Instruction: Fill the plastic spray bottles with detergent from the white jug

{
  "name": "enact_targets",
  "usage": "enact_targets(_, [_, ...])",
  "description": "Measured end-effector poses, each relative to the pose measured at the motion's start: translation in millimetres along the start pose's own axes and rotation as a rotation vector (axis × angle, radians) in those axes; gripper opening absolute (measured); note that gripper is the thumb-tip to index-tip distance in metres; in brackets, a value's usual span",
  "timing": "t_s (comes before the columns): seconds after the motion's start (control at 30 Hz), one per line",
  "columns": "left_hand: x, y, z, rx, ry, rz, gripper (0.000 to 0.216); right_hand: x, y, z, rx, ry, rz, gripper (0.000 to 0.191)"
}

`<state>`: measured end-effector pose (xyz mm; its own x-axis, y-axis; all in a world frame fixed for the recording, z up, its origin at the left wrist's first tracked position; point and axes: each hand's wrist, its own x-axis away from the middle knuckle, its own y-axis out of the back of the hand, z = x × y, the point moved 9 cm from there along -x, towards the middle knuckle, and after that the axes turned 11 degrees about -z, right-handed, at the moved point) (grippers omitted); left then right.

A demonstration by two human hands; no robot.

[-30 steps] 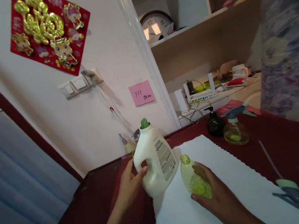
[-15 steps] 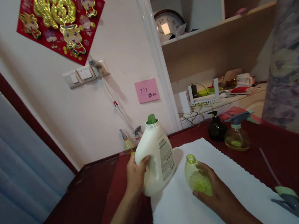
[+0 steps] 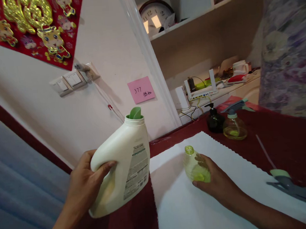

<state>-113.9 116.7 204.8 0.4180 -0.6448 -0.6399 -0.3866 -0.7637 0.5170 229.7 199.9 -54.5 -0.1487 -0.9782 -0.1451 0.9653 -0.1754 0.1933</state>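
My left hand (image 3: 90,181) grips the handle of a large cream detergent jug (image 3: 125,166). The jug is raised and leans to the right, its uncapped neck showing a green pouring spout. To the right, my right hand (image 3: 213,180) is wrapped around a small translucent yellow-green bottle (image 3: 195,166), whose mouth is open and upright over the white sheet (image 3: 176,208). A gap separates jug and bottle. At the right edge lies a grey-and-green spray head (image 3: 288,183), its thin tube pointing up and away.
Behind the sheet stand a dark pump bottle (image 3: 214,118) and a yellowish spray bottle (image 3: 235,127) on the dark red table (image 3: 282,136). A white router (image 3: 201,91) with cables sits at the back. A pink note (image 3: 141,90) is stuck on the wall.
My left hand has lifted the jug and tipped it to the right, bringing it nearer. My right hand still holds the small bottle. The view has shifted a little to the right.
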Motion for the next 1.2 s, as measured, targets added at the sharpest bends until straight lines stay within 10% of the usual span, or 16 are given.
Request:
enact_targets(0.47, [21.4,-18.5,-40.4,-0.164,-0.527,0.32,0.054,-20.6,-29.3,-5.1,-0.061,0.06,0.071,0.091])
enact_targets(1.2, [23.3,-48.3,-60.8,-0.298,-0.739,0.371,0.051,-18.1,-29.0,-2.3,-0.009,0.11,0.118,0.091])
